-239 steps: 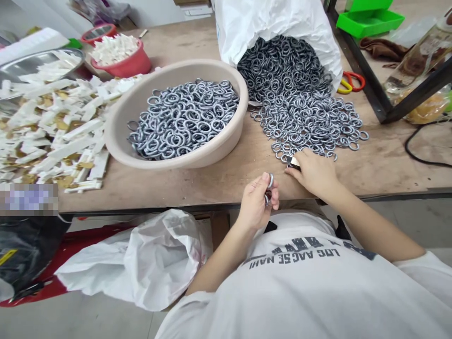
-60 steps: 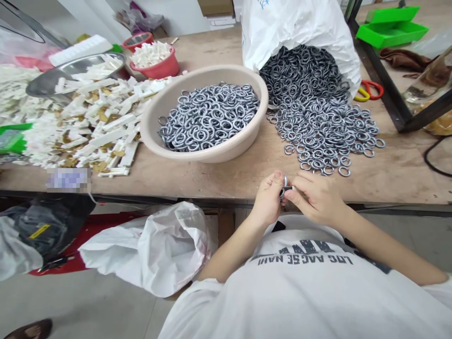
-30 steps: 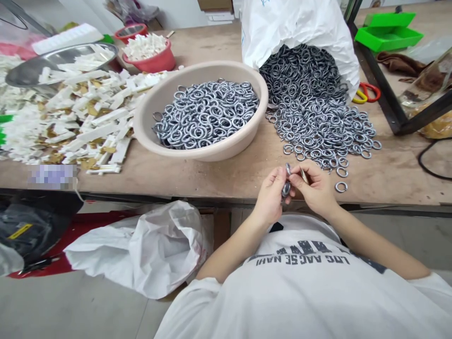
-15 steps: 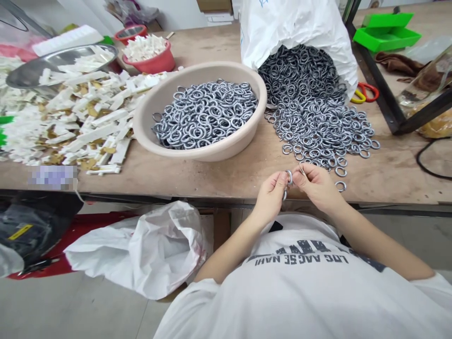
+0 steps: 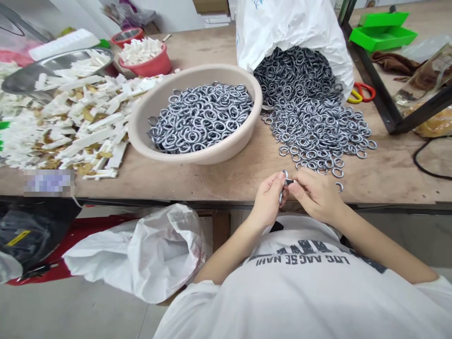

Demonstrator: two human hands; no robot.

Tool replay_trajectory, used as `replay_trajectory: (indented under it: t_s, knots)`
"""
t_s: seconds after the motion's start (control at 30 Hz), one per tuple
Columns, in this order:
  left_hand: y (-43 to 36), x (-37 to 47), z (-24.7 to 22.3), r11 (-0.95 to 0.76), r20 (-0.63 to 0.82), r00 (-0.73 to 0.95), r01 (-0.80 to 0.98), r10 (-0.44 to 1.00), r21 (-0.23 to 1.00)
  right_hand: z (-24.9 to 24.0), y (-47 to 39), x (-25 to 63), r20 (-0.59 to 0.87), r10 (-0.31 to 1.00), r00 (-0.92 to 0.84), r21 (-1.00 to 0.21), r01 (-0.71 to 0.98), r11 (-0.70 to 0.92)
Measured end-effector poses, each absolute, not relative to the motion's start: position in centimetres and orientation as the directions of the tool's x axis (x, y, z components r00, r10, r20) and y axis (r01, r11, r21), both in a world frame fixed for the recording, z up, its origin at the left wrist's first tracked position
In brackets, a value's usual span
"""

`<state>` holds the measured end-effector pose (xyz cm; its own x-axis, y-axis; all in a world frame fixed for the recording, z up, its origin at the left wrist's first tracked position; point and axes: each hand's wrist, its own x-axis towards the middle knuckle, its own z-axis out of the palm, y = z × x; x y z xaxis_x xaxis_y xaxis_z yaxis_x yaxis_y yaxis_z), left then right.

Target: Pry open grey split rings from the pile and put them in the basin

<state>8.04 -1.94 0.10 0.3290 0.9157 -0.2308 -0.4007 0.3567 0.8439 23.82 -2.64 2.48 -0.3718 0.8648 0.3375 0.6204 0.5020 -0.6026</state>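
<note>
My left hand [image 5: 266, 198] is closed, pinching a grey ring [image 5: 286, 173] between thumb and fingers. A second grey ring [image 5: 281, 197] hangs just below, at the same fingertips. Closed too, my right hand [image 5: 318, 195] grips a small dark flat piece like a blade [image 5: 289, 181], whose tip touches or lies very near the upper ring. Both hands are above the table's front edge. Behind them a pile of loose grey rings [image 5: 318, 132] spills from a white sack [image 5: 293, 23]. Many more rings fill a beige basin [image 5: 197, 157] to the left.
White plastic pieces [image 5: 77, 127] are heaped at the left, beside a metal bowl [image 5: 17, 80] and a red bowl [image 5: 151, 68]. A black metal frame [image 5: 391, 120], scissors [image 5: 363, 92] and a green box [image 5: 383, 37] stand at the right. A white bag [image 5: 141, 254] lies below the table.
My right hand has turned, and the flat piece now points left toward the ring, its dark side showing. My left hand still holds the rings. The view has shifted slightly.
</note>
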Motion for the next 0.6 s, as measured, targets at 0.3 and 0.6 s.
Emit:
replay_trajectory:
  t_s: [0.3,0.6]
  knots:
    - [-2.3,8.2,-0.5,0.341,-0.197,0.418,-0.304,0.887,0.890,2.8,-2.0,25.5,0.262,0.888,-0.378,-0.542,0.703,0.460]
    - [-1.8,6.7,0.5,0.432,-0.309,0.324,-0.441,0.894,0.787,0.6,4.6,25.7,0.101,0.981,-0.165,-0.117,0.977,0.176]
